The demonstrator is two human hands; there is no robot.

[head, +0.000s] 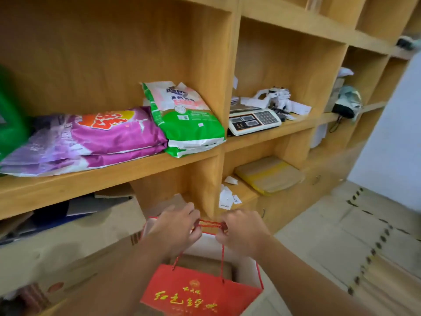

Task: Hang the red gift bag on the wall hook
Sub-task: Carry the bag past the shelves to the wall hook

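Hanging remains undone: my left hand (176, 226) and right hand (241, 233) both pinch the cord handles (210, 223) of the red gift bag (200, 290), held low before the shelf (109, 172), no hook in sight.

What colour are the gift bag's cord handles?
Red, matching the gift bag; the cord handles stretch between both hands in the head view.
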